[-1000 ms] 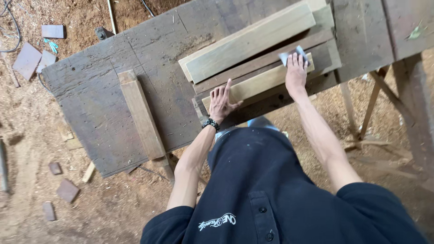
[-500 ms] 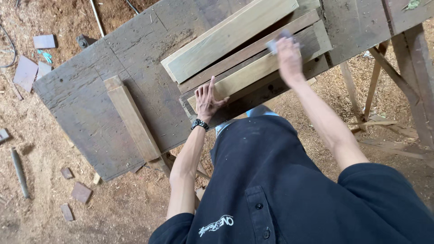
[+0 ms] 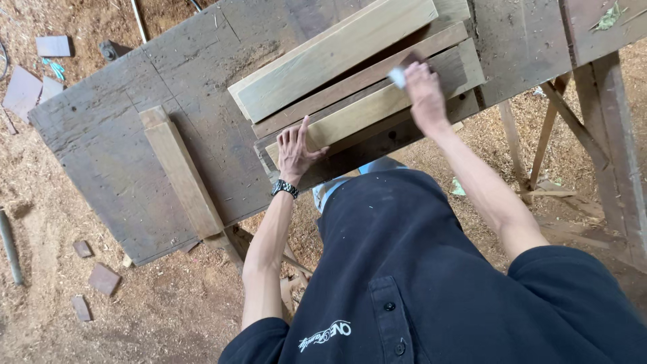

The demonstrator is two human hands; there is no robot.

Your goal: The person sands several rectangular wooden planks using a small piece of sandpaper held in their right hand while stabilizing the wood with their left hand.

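The fingers of the right hand (image 3: 424, 94) curl down over a small pale pad (image 3: 397, 77), perhaps a scrap of sanding paper, though it is too blurred to say; only its corner shows past the fingertips. The hand presses the pad onto the top face of a light wooden plank (image 3: 377, 108) near the bench's near edge. The left hand (image 3: 295, 149) lies flat with its fingers spread wide, gripping nothing, palm down on the left end of that same plank where it meets the edge; a dark wristwatch (image 3: 285, 189) sits on the wrist.

The plank is the nearest of a stack of boards lying slantwise across the old grey workbench (image 3: 121, 135). Touching it on the far side is a darker narrow board (image 3: 357, 77), and on top of the stack rests a broad pale board (image 3: 330, 57).

Toward the bench's left end, well apart from the stack, a single wooden bar (image 3: 182, 172) lies across the top and overhangs the near edge. Beyond the bench, small wood offcuts (image 3: 101, 278) lie scattered on the sawdust-covered ground (image 3: 47, 222).
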